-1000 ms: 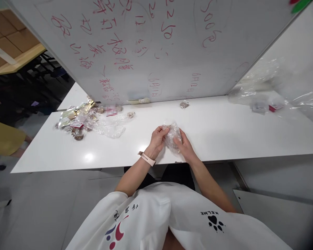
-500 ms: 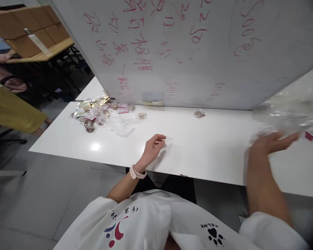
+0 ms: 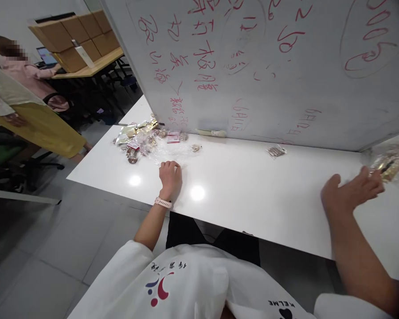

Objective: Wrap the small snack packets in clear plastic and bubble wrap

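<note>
My left hand (image 3: 170, 177), with a pale pink band on its wrist, is over the white table at the near edge of a crumpled clear plastic bag (image 3: 168, 155). Its fingers bend downward and the tips are hidden, so a grip on the plastic cannot be made out. Beyond it lies a pile of small clear-wrapped packets (image 3: 133, 155), some brown, with gold and silver wrapping among them. At the right my right hand (image 3: 354, 190) is open, fingers spread, close to a clear bag with gold-coloured contents (image 3: 389, 166). Whether it touches that bag is unclear.
A whiteboard (image 3: 252, 88) with red writing stands along the table's far side. Near its foot lie a pale long packet (image 3: 211, 133), a small wrapped piece (image 3: 195, 148) and a brown packet (image 3: 276, 151). Two people are at the far left, near cardboard boxes (image 3: 76, 40).
My left hand has moved left to the edge of the clear plastic bag. My right hand has spread its fingers, and the bag beside it has settled further right. The camera view has swung left.
</note>
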The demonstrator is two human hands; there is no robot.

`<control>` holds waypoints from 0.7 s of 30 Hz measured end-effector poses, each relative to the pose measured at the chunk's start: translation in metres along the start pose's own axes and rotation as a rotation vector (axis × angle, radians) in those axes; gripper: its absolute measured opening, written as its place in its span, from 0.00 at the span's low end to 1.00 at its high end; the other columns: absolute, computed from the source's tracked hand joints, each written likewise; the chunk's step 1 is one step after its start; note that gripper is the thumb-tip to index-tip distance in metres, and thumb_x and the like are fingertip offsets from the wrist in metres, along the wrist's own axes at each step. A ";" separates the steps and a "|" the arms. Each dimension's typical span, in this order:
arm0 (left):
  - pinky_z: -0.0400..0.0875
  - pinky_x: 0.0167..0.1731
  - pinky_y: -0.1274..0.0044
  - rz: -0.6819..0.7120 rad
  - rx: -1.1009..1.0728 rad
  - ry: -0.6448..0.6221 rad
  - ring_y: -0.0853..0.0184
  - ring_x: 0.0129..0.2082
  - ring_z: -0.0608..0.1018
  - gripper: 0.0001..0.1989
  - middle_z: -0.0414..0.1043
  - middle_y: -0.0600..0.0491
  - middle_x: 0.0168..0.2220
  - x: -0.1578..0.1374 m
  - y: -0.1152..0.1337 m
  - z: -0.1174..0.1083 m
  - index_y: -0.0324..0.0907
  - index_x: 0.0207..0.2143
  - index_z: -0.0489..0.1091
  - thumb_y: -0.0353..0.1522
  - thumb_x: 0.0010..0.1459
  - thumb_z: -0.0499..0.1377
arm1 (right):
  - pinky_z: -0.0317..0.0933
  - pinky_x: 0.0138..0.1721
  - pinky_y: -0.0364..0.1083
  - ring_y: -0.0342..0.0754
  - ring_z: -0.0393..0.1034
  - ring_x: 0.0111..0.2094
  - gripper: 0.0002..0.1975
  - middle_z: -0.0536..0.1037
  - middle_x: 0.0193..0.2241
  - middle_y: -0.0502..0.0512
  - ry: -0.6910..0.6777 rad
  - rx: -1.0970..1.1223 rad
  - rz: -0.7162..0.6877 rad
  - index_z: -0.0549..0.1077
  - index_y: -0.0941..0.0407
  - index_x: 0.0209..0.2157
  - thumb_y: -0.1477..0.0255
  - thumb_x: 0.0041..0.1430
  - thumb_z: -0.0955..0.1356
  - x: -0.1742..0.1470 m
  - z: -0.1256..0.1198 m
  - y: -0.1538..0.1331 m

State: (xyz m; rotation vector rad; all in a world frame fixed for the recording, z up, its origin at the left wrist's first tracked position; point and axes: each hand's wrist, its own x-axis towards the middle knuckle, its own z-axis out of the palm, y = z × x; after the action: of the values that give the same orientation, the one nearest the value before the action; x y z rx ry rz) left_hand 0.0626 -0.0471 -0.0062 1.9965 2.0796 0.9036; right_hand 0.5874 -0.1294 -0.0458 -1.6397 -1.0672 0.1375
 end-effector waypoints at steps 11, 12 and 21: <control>0.60 0.50 0.66 0.575 -0.659 -0.496 0.58 0.45 0.75 0.09 0.79 0.48 0.43 -0.148 0.097 0.003 0.49 0.34 0.74 0.31 0.65 0.55 | 0.75 0.38 0.54 0.53 0.79 0.42 0.36 0.80 0.46 0.58 -0.549 0.774 0.839 0.63 0.47 0.59 0.48 0.53 0.73 -0.166 0.088 -0.157; 0.60 0.52 0.66 0.597 -0.676 -0.540 0.58 0.45 0.76 0.09 0.80 0.49 0.43 -0.154 0.097 0.001 0.49 0.34 0.74 0.31 0.65 0.55 | 0.75 0.36 0.51 0.52 0.79 0.41 0.36 0.81 0.45 0.57 -0.566 0.799 0.869 0.64 0.47 0.57 0.51 0.51 0.75 -0.165 0.095 -0.163; 0.67 0.48 0.68 0.174 -0.915 -0.343 0.61 0.40 0.78 0.07 0.79 0.49 0.38 -0.142 0.082 -0.051 0.47 0.37 0.75 0.37 0.65 0.58 | 0.73 0.39 0.47 0.45 0.76 0.35 0.17 0.80 0.33 0.50 -0.229 0.976 0.732 0.73 0.52 0.35 0.67 0.44 0.78 -0.146 0.084 -0.162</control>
State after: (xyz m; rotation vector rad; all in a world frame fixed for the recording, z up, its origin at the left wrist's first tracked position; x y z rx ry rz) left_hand 0.1270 -0.2015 0.0319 1.6465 1.0181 1.1488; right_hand 0.3619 -0.1745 -0.0047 -1.0227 -0.3625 1.1565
